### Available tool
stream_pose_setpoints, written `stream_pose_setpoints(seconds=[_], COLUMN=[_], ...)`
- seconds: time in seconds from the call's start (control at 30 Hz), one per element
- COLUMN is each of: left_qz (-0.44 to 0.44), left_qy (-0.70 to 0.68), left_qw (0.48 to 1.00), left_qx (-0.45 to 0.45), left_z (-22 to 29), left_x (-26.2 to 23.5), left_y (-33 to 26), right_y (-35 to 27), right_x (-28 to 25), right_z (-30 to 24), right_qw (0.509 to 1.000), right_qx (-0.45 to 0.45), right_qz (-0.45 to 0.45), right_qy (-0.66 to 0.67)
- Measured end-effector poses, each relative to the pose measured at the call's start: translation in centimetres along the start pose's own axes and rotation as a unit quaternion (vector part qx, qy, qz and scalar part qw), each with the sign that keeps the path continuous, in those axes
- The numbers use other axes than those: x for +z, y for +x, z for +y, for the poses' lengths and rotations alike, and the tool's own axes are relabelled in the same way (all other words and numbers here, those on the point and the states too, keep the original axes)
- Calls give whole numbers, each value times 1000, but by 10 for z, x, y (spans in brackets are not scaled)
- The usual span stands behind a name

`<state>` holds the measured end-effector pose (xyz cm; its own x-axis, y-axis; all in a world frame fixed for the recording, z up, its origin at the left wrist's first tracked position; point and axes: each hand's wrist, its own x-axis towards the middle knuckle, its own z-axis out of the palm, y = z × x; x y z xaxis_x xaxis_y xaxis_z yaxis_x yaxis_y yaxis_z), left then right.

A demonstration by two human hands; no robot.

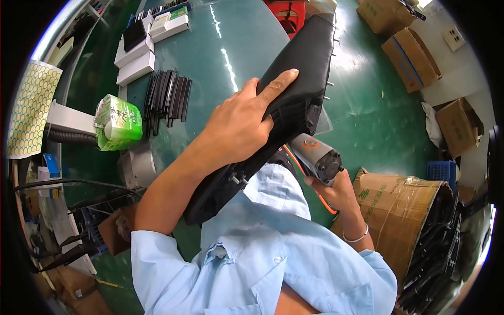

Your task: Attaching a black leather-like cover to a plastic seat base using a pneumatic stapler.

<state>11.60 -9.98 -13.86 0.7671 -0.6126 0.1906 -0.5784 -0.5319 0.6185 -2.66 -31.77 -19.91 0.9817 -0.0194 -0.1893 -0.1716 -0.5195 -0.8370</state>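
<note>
We stand in a factory assembly workshop. A glossy green workbench (231, 47) fills the middle; black strips (168, 94) lie stacked at ten o'clock, white boxes (137, 58) at eleven, cardboard cartons (412, 55) at two, and a carton of black parts (420, 220) at four.

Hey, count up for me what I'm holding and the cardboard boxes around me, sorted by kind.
Black padded seat cover, under the left hand: 1
Grey power tool, in the right hand: 1
Cardboard boxes in clear view: 4, at
Total: 6
</note>
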Motion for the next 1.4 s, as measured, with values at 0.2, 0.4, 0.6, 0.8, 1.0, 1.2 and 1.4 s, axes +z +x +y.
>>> stream_pose_setpoints(seconds=[0.2,0.4,0.6,0.8,1.0,1.2,1.4], left_qz=[-20,-21,-44,-44,-29,-41,-23], left_qy=[-44,-72,-97,-77,-47,-22,-129], left_qw=[999,997,993,996,998,999,991], left_qx=[-17,-18,-54,-32,-5,-23,-20], left_z=[2,-8,-1,1,4,10,-18], left_x=[-4,-5,-12,-11,-10,-12,-7], left_y=[3,3,4,4,4,3,6], right_y=[-7,-6,-32,-18,-11,-12,-15], right_x=[18,11,-13,-14,-24,-20,-25], right_z=[1,-7,0,7,-7,-10,-2], right_qw=[996,994,996,994,995,996,995], right_qx=[-41,-5,-32,2,35,27,61], right_qz=[-55,-95,75,103,75,74,75], right_qy=[62,50,38,-47,-51,-42,31])
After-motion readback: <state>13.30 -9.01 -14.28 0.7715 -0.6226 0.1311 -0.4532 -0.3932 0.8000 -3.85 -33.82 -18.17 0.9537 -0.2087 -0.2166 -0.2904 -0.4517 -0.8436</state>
